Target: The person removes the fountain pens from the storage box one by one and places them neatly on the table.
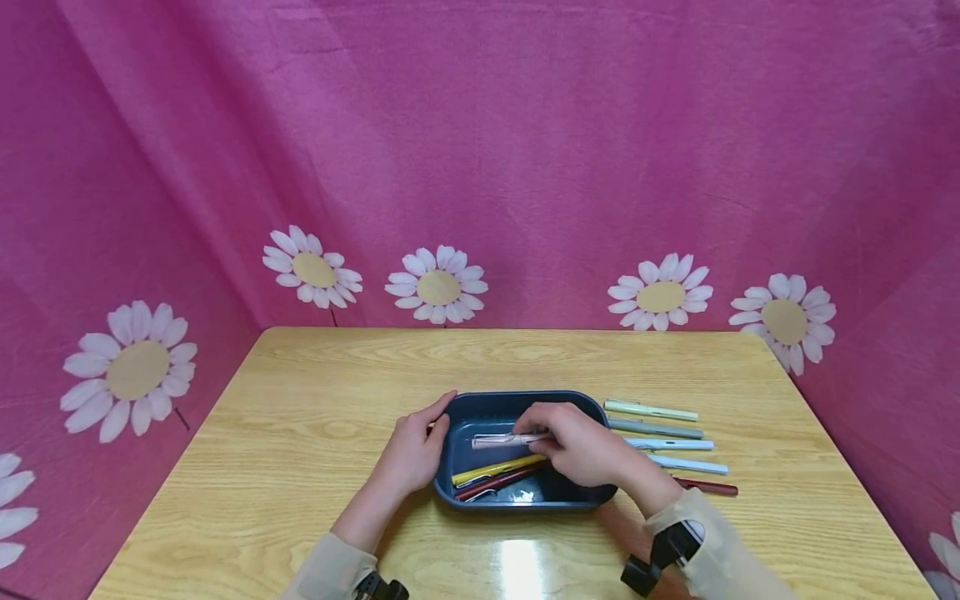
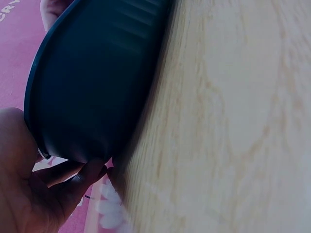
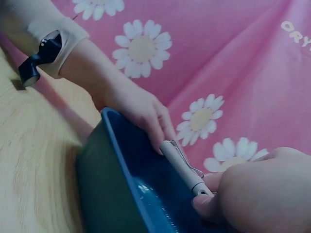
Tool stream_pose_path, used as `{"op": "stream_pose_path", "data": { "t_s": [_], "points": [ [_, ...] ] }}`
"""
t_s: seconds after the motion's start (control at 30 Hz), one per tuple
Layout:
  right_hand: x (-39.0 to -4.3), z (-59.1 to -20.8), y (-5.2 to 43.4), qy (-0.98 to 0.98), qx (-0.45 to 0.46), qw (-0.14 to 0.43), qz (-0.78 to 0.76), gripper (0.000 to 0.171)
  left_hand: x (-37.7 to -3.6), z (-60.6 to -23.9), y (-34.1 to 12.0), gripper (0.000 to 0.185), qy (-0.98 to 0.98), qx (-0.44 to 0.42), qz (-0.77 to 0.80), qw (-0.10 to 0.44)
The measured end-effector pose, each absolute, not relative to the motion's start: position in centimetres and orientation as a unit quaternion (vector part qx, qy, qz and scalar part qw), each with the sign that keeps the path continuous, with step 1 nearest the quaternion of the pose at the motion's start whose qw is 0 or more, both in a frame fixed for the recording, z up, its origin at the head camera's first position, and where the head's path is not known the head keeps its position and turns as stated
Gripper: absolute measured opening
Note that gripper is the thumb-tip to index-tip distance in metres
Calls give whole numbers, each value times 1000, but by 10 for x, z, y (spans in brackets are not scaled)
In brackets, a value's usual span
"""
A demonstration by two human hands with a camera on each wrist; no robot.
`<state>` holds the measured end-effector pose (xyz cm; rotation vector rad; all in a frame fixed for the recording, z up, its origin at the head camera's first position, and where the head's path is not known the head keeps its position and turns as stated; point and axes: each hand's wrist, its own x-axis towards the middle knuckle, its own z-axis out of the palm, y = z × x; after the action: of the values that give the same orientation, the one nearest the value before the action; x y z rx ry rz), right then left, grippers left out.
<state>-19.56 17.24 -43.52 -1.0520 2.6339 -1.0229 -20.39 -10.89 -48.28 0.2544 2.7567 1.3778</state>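
Pale pen (slim, clipped) pinched by right hand

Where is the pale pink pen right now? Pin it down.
In the head view the pale pink pen is held by the right hand over the dark blue tray, above the yellow pen inside.

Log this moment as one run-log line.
left hand: steadies tray | right hand: holds pale pen over tray | five pens on table

head: high, looking down – wrists: close, low – all share blue tray
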Motion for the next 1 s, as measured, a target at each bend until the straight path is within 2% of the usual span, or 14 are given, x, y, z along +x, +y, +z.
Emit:
{"op": "stream_pose_path", "data": {
  "t_s": [0.67, 1.0],
  "points": [
    [-161, -417, 231, 878, -292, 45, -376, 28, -205, -485, -110, 45, 893, 82, 442, 20],
    [-144, -411, 256, 868, -262, 70, -415, 32, -204, -483, -109, 46, 892, 76, 444, 29]
  ]
}}
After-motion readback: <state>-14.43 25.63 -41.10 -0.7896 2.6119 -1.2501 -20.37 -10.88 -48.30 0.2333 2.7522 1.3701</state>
